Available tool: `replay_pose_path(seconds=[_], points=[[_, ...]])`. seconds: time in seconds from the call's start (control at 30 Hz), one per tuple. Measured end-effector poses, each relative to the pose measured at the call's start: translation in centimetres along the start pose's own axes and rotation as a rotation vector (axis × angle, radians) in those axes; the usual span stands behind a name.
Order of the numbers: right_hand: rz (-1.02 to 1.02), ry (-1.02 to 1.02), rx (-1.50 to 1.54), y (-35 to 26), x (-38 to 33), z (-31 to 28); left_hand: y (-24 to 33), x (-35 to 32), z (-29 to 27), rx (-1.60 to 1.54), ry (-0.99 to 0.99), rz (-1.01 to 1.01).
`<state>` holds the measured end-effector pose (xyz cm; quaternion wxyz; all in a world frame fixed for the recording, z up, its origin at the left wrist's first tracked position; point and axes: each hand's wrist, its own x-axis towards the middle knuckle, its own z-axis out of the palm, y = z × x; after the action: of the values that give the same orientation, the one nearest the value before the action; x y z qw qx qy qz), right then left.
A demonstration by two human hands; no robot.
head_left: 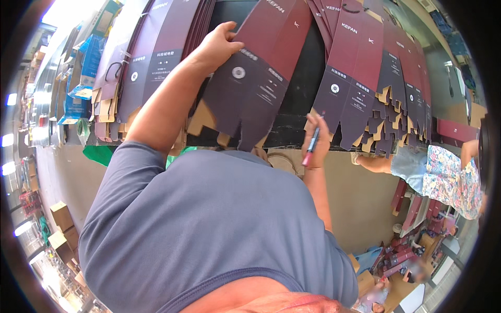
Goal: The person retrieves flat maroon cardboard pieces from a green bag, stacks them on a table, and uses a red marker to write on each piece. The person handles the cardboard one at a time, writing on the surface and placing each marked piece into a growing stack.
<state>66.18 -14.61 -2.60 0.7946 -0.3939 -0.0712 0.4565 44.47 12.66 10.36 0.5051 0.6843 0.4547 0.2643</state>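
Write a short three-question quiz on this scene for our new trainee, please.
1. Which hand holds the pen?
2. True or false: the left hand is at the right edge of the tilted cardboard sheet.
3. The top worn by the person at the far right is: (a) striped, (b) floral, (c) plain black.

Key: 1. The right hand. 2. False; left edge. 3. b.

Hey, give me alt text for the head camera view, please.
A person's left hand grips the edge of a flattened maroon-and-dark carton over a black table, while the right hand holds a slim pen-like tool. Similar cartons lie on both sides; someone in a floral top stands at right.
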Motion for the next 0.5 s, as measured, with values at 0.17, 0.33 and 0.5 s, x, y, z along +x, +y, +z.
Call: replay_pose_path(seconds=[0.17,0.33,0.5], points=[[-0.205,0.102,-0.425,-3.1,2.9,3.9,8.3,-3.6,0.8,-0.403,-0.723,0.363],[-0.191,0.026,-0.202,-4.6,5.7,6.9,3.2,-6.6,9.2,0.063,-0.532,0.099],[-0.353,-0.092,-0.545,-3.0,5.9,7.0,-2.9,-7.2,10.6,0.734,-0.218,0.247]])
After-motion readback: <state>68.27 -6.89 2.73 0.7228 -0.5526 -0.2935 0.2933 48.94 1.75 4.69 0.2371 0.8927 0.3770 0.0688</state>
